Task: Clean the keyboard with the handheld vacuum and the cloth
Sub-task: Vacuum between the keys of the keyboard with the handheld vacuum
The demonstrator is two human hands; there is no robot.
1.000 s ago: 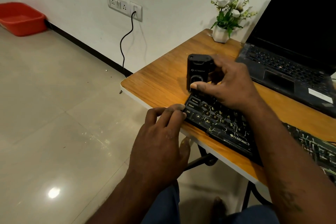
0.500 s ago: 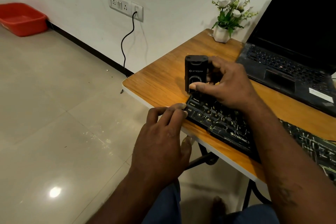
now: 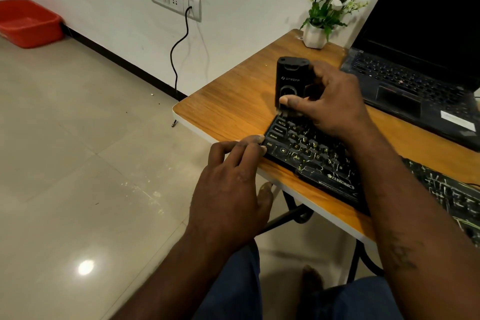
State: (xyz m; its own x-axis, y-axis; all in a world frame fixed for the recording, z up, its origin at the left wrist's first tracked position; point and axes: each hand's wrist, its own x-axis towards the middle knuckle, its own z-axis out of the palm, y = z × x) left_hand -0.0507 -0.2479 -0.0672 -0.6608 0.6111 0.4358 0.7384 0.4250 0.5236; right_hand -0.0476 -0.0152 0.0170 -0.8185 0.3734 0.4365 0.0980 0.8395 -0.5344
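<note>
Wooden bench (image 3: 233,101) carries the keyboard (image 3: 306,153) along its near edge. Right hand (image 3: 330,109) grasps the vacuum (image 3: 288,78) upright on the top-left keys. Left hand (image 3: 231,189) grasps nothing, its fingertips bracing the keyboard's end. Vacuuming is under way; next calls for steady passes along the rows.

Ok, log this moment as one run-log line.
left hand: fingers touch left corner of black Zebronics keyboard | right hand: grips black handheld vacuum upright on its top-left keys | cloth: not in view

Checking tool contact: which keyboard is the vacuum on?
The separate Zebronics keyboard at the table's near edge; the handheld vacuum stands on its corner, the laptop's keyboard lies untouched.
</note>
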